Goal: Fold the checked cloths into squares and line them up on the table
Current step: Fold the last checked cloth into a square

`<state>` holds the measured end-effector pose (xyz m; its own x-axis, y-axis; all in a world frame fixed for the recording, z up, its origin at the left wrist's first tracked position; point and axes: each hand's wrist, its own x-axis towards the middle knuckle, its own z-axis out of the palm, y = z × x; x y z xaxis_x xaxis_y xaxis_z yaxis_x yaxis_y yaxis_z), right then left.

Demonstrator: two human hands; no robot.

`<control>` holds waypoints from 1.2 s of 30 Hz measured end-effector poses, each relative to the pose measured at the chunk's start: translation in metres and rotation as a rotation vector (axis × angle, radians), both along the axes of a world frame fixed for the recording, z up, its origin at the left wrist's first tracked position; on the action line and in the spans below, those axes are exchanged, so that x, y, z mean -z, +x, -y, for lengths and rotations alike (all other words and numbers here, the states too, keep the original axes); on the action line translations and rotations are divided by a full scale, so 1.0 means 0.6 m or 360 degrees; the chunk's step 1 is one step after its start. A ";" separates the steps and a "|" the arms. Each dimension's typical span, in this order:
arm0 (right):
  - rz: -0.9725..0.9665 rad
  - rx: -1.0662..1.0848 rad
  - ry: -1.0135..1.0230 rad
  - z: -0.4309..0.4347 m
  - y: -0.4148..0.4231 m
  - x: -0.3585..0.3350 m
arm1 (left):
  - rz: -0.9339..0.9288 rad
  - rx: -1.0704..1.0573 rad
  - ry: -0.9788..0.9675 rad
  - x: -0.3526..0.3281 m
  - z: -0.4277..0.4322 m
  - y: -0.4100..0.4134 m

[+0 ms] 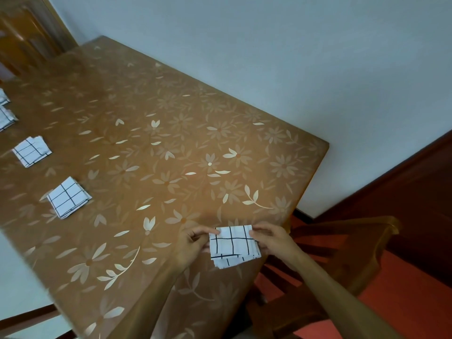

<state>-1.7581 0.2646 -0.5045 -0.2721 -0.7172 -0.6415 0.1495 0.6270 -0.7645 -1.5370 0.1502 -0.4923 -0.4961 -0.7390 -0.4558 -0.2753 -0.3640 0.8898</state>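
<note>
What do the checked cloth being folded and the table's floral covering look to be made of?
Checked cloth: thin woven fabric, matte white with black lines; its layered edges fold limply. Floral covering: probably glossy plastic sheet, since it shows soft sheen and hangs translucent over the table edge.

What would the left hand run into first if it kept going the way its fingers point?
The left hand points rightward across the checked cloth it pinches; past that, it would likely meet the right hand at the opposite edge.

Both forearms reach forward, left hand (193, 243) and right hand (271, 238) facing, fingers (210, 231) pinched.
</note>
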 end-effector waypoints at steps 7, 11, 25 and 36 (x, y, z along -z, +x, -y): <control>-0.0179 -0.0028 -0.0019 0.006 0.004 0.013 | -0.0021 0.0000 -0.0059 0.015 0.000 0.009; -0.0188 -0.0036 -0.0036 0.012 0.005 0.015 | 0.0057 -0.0054 -0.0024 0.022 0.006 0.010; -0.0441 -0.0050 -0.0083 0.041 0.027 0.033 | 0.0273 0.0111 -0.0047 0.047 0.027 0.004; -0.1362 -0.0322 -0.0225 0.044 0.054 0.075 | 0.0973 0.1216 -0.1959 0.154 -0.051 -0.010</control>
